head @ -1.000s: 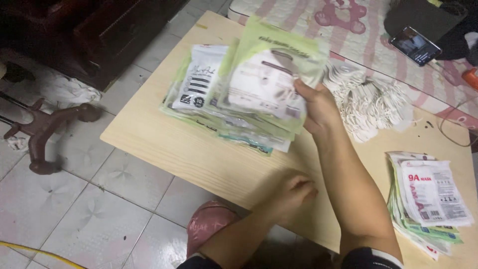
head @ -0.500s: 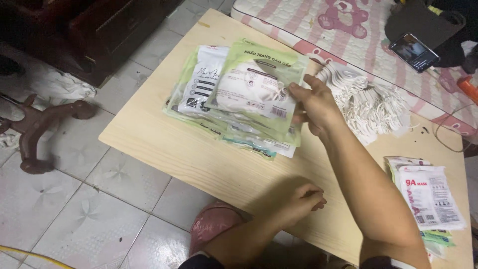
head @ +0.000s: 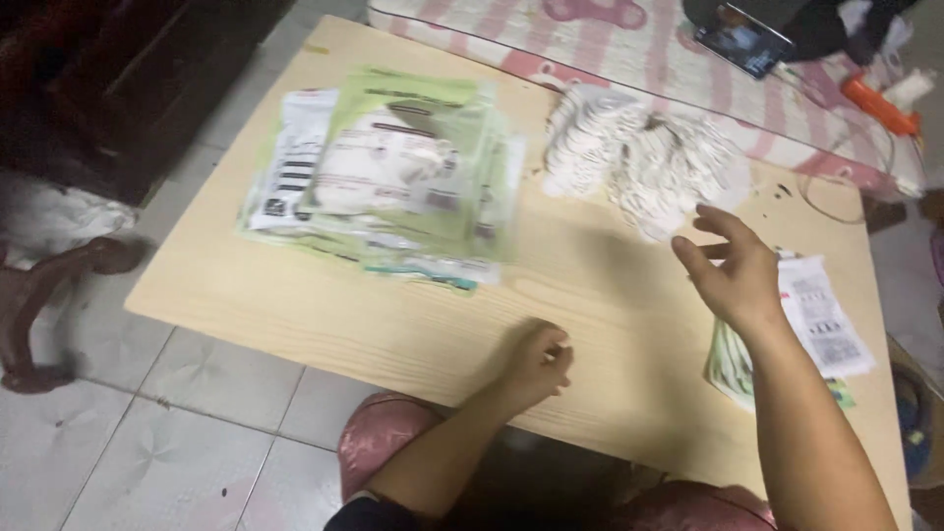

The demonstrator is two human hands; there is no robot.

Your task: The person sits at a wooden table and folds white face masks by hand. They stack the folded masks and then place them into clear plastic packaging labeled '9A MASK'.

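bare table (head: 610, 295) strip between packet stack (head: 393, 187) and right hand (head: 733, 275), string heap (head: 639, 157) behind

A low, pale wooden table (head: 324, 310) stands on a tiled floor. On it lie a spread stack of green-and-white plastic packets (head: 393, 187), a heap of white elastic loops (head: 639, 157) and a smaller packet pile (head: 821, 329).

A low, pale wooden table (head: 590, 285) stands on a floor of grey tiles (head: 147, 462) with faint flower patterns. Dark wooden furniture (head: 108, 88) fills the upper left corner — a curved brown leg (head: 49, 295) below it. Behind the table lies a pink striped mattress (head: 610, 49) — light is dim and even.
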